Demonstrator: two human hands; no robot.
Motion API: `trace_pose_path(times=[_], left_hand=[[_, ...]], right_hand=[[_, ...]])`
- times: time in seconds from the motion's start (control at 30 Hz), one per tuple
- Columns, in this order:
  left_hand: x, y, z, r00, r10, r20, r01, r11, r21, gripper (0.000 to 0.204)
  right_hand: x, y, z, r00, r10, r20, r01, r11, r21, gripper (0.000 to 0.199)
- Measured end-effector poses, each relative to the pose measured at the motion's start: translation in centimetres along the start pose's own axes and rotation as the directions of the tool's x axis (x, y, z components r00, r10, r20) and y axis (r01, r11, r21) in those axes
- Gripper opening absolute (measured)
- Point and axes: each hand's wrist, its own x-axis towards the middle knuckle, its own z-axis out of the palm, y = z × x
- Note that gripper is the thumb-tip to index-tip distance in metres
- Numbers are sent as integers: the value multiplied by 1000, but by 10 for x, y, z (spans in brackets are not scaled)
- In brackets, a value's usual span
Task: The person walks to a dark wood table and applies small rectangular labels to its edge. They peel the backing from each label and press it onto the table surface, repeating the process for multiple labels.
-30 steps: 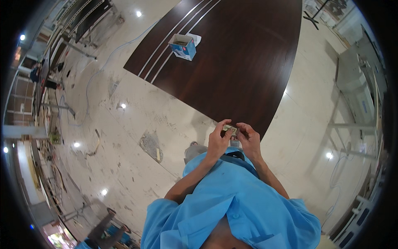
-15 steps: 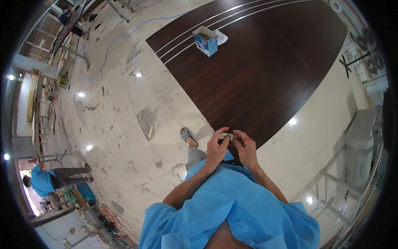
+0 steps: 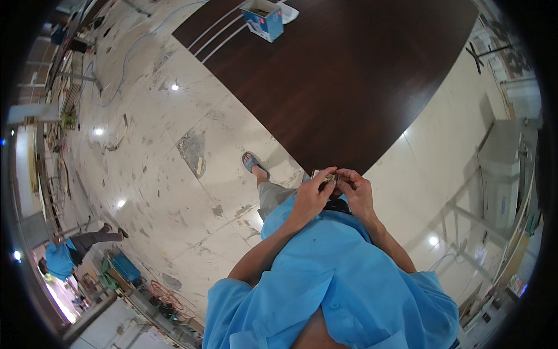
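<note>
Both hands meet in front of my waist, by the near corner of the dark brown wooden tabletop (image 3: 343,87). My left hand (image 3: 313,199) pinches a small pale yellowish piece (image 3: 329,179) between thumb and fingers; most of it is covered, so its kind does not show. My right hand (image 3: 358,195) is closed at the other side of the same piece, fingertips pressed together and nearly touching the left ones. Whether the right fingers grip the piece or only touch it is hard to see.
On the tabletop's far left part stands an open blue and white carton (image 3: 264,24) beside a white sheet (image 3: 289,13). Pale stripes cross that end. A blue hose (image 3: 131,51) lies on the floor. Another person (image 3: 61,259) is at the far left. Grey cabinet (image 3: 503,163) at right.
The view has shifted, so the tabletop and carton sit higher and further left. My fingers have closed more over the small piece, and the hands have drawn closer together.
</note>
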Motion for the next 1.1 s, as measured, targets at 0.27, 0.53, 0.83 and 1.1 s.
trace_pose_path(times=[0.27, 0.53, 0.83, 1.1], left_hand=[[-12, -8, 3, 962, -230, 148, 237, 971, -34, 32], [-31, 0, -3, 964, -190, 185, 155, 970, 189, 32], [-45, 10, 13, 991, -71, 114, 38, 962, 269, 34], [-48, 13, 17, 995, -82, 52, 76, 991, 107, 33]], right_hand=[[-37, 1, 0, 999, 43, -25, -41, 996, 81, 33], [-56, 11, 3, 1000, 9, -28, -9, 1000, 0, 36], [-58, 29, 1, 997, -38, -60, 54, 955, 291, 34], [-53, 44, 0, 998, -7, 56, -14, 929, 370, 20]])
